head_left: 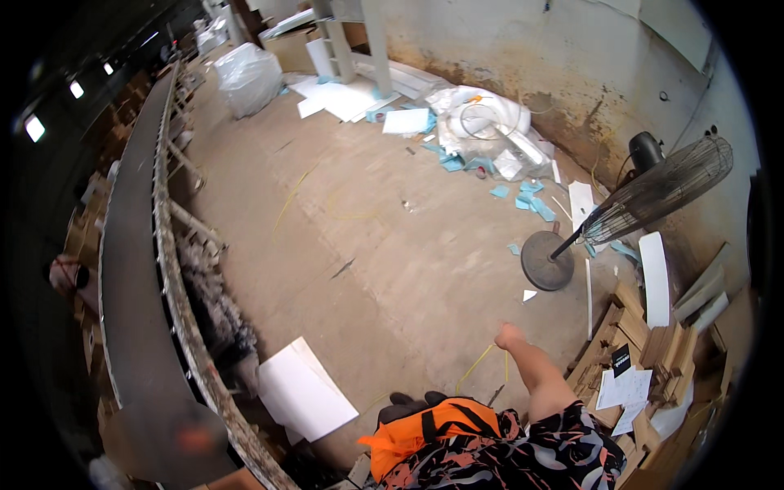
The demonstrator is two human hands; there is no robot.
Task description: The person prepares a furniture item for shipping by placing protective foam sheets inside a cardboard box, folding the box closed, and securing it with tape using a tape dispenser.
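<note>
Right hand: extended over the floor; fingers appear curled. Yellow strap runs up to the hand in view; whether it is pinched cannot be told. Left forearm: enters at the near end of the conveyor; hand lost in blur, grip undetermined. White boards: beside the conveyor's right edge. Fan: near the floor's right edge, by the wall.

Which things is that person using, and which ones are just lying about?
Seems in use:
Thin yellow strap, apparently held in the bare right hand

Looks to be just lying about:
Torn, flat, pale-blue scraps on the floor
Small, flat, white, roughly triangular scrap
Bulging, whitish, see-through plastic bag
</note>
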